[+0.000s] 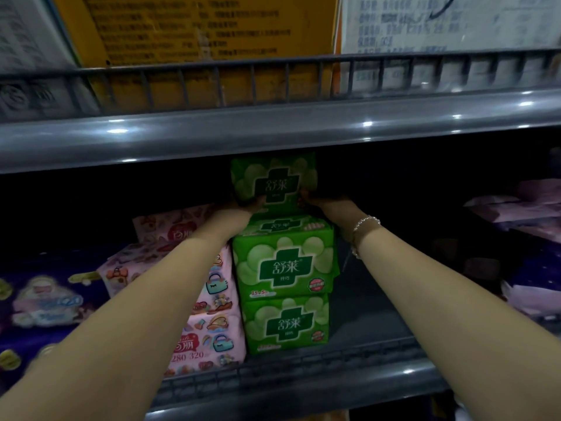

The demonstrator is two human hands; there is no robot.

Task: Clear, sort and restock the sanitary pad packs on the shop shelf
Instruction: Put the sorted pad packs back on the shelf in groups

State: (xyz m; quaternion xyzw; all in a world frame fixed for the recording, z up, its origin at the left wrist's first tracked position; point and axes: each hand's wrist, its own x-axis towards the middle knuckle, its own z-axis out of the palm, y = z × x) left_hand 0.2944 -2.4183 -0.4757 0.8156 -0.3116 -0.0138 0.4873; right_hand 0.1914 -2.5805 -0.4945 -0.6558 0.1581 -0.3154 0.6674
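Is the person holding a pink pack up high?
No, both the left hand and right hand grip a green pack; the pink packs sit on the shelf.

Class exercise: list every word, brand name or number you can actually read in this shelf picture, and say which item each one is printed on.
"舒莱": white brand name in the green cross on the held green pack and the stacked green packs.
"15+5": lower left of the upper stacked green pack.
"280 320": bottom of the pink pack.
Yellow box, white box, purple packs: print too blurred to read.
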